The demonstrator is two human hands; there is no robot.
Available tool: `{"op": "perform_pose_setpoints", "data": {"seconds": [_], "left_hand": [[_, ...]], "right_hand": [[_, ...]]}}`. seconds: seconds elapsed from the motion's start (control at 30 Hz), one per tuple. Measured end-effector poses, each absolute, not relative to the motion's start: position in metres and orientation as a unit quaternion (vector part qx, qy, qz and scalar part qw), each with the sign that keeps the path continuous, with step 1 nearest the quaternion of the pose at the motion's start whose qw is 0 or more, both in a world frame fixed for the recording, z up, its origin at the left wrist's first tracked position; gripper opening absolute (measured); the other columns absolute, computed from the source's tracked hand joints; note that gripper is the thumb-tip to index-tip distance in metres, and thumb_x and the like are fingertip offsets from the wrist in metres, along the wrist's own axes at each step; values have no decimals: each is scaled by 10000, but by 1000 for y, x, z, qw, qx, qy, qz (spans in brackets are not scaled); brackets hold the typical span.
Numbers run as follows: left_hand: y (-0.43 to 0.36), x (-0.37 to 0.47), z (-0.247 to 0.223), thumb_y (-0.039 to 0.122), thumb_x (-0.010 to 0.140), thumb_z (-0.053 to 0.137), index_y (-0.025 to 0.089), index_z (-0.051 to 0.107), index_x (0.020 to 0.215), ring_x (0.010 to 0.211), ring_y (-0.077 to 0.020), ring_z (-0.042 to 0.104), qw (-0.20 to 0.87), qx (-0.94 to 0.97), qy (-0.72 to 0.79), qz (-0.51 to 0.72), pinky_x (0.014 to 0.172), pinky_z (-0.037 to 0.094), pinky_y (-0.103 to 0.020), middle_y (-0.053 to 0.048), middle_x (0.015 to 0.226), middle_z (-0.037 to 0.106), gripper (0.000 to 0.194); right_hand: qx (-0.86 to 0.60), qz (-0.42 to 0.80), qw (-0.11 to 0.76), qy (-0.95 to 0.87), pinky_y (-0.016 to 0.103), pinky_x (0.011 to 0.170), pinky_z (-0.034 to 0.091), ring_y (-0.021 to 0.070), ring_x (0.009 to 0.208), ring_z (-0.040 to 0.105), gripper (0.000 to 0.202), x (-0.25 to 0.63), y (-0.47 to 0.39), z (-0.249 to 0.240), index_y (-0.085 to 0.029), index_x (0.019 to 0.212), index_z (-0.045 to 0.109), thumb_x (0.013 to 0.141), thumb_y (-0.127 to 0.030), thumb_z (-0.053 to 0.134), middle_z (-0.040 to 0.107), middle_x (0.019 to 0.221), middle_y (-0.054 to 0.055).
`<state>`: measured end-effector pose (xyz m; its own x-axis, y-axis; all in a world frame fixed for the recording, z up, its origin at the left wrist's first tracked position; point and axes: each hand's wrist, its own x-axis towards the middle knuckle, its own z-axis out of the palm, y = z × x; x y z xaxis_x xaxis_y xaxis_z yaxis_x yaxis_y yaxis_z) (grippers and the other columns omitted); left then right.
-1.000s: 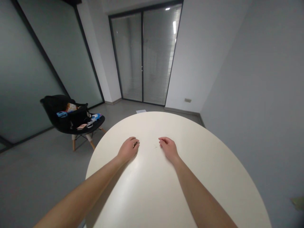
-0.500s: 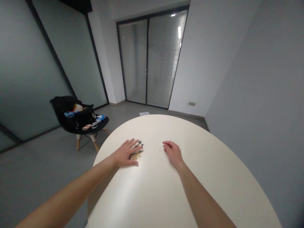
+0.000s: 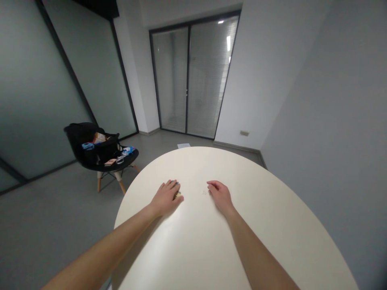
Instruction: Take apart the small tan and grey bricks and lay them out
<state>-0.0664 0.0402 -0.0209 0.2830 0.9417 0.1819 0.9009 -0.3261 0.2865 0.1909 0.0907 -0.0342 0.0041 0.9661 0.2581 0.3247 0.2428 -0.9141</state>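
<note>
Chair (image 3: 78, 131) stands near the table (image 3: 193, 241); left hand (image 3: 164, 199) partly hides small pieces (image 3: 178, 194).

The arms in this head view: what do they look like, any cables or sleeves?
The left forearm and right forearm are a person's, bare, tapering toward the wrists, with no sleeve, cable, watch or marking visible. The left grip and right grip are ungloved human hands; I cannot tell about rings.
</note>
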Motion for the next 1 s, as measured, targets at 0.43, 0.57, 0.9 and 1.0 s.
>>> {"op": "perform_pose_setpoints", "data": {"seconds": [0.43, 0.57, 0.9, 1.0], "left_hand": [[37, -115, -13, 600, 922, 307, 249, 354, 1445, 1400, -293, 264, 81, 789, 579, 188, 1126, 261, -462, -106, 1541, 253, 632], [40, -115, -14, 703, 799, 470, 316, 317, 1456, 1413, -358, 194, 56, 849, 510, 126, 1122, 209, -535, -95, 1561, 191, 778], [64, -60, 7, 732, 790, 444, 411, 380, 1402, 1405, -364, 211, 58, 911, 406, 53, 1101, 139, -598, -47, 1534, 285, 694], [64, -51, -1, 669, 852, 412, 396, 412, 1386, 1378, -337, 292, 61, 894, 439, 71, 1093, 185, -587, -52, 1504, 350, 600]], "right_hand": [[-394, 339, 428, -739, 343, 852, 478, 163, 880, 600, 379, 164, 80, -38, -242, 1191, 585, 827, -202, 487, 645, 1029, 52], [-408, 396, 502, -651, 313, 733, 507, 144, 775, 604, 354, 166, 85, -44, -229, 1160, 557, 814, -241, 485, 606, 955, 36], [-419, 426, 521, -609, 287, 670, 496, 130, 706, 597, 387, 169, 90, -49, -232, 1151, 535, 764, -226, 514, 593, 906, 17], [-421, 430, 515, -611, 295, 693, 497, 132, 713, 601, 386, 169, 90, -49, -235, 1148, 540, 763, -220, 515, 594, 903, 15]]}}
